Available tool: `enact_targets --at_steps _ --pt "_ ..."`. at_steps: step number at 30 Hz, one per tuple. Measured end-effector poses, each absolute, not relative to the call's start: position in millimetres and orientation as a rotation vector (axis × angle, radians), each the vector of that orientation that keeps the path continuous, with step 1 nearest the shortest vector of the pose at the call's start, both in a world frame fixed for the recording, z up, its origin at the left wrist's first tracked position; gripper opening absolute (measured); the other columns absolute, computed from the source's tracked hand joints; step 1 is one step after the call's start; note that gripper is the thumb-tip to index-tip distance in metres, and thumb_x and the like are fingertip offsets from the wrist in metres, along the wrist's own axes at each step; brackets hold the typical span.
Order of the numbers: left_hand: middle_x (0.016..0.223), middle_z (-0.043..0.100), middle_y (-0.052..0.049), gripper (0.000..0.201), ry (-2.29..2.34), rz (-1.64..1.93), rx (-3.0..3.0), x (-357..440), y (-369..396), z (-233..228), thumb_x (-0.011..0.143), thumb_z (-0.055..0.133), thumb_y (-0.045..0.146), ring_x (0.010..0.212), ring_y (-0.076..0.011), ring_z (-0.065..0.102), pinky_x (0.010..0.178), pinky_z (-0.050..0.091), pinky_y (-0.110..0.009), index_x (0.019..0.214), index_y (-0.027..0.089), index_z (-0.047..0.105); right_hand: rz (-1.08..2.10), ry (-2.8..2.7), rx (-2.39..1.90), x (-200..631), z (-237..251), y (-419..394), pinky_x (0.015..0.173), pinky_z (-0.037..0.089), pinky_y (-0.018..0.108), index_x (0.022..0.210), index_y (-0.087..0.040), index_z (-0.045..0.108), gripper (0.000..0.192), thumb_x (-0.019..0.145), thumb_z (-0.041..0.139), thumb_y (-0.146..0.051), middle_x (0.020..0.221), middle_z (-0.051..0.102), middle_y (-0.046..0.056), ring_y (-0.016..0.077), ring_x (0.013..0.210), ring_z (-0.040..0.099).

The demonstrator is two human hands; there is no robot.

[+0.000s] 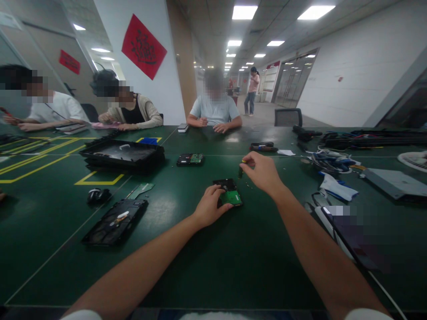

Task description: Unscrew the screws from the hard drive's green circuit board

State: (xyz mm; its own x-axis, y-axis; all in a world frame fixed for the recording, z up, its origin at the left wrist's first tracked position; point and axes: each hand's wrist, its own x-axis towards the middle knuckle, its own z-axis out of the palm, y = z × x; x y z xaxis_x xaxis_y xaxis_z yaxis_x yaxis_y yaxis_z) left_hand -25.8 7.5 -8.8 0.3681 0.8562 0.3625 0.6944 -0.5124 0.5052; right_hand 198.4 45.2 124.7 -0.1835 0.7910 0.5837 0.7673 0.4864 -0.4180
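Observation:
A hard drive (232, 195) with a green circuit board lies on the green table in front of me. My left hand (211, 204) holds it by the left side, thumb along the near edge and fingers over the far left part. Beyond its right corner, my right hand (262, 171) is closed in a pinch above the table. Between those fingertips is a small dark piece (240, 172) with a yellow end; its exact kind is too small to tell. Tiny screws or bits (248, 185) lie below that hand. Another hard drive (190, 159) rests farther off, apart from both hands.
Left are stacked black trays (122, 153), a black casing (115, 222) and a black coil (99, 195). Right are tangled cables (330, 161), a silver metal box (396, 183) and a dark tablet-like screen (356, 240). Pliers-like tools (263, 147) lie farther back. Several people sit across the table.

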Motion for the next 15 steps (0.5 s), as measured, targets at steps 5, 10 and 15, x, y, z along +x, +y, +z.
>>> enact_targets --at_steps 5,10,15 --pt "0.144 0.052 -0.015 0.058 1.383 0.888 2.38 -25.3 8.0 -10.4 0.087 0.069 0.056 0.141 -0.0333 0.044 0.117 0.04 -0.053 0.133 0.021 0.059 0.0 -2.014 -1.242 198.1 125.8 44.9 0.081 0.054 0.034 0.102 -0.019 0.072 0.014 0.089 0.066 -0.023 0.099 0.076 0.006 0.0202 0.085 0.071" --pt "0.145 0.052 -0.015 0.058 1.387 0.886 2.377 -25.3 8.1 -10.9 0.087 0.069 0.055 0.141 -0.0338 0.044 0.118 0.04 -0.054 0.133 0.021 0.059 0.06 -1.941 -1.292 198.2 124.0 45.9 0.078 0.055 0.034 0.094 -0.019 0.069 0.009 0.086 0.07 -0.023 0.095 0.076 0.006 0.0207 0.082 0.071" --pt "0.145 0.052 -0.015 0.059 1.386 0.873 2.373 -25.8 8.4 -10.7 0.087 0.069 0.056 0.142 -0.0338 0.043 0.117 0.04 -0.054 0.134 0.021 0.058 0.069 -1.959 -1.247 198.7 124.0 45.8 0.077 0.054 0.033 0.092 -0.021 0.068 0.006 0.088 0.068 -0.025 0.09 0.075 0.005 0.0199 0.08 0.07"
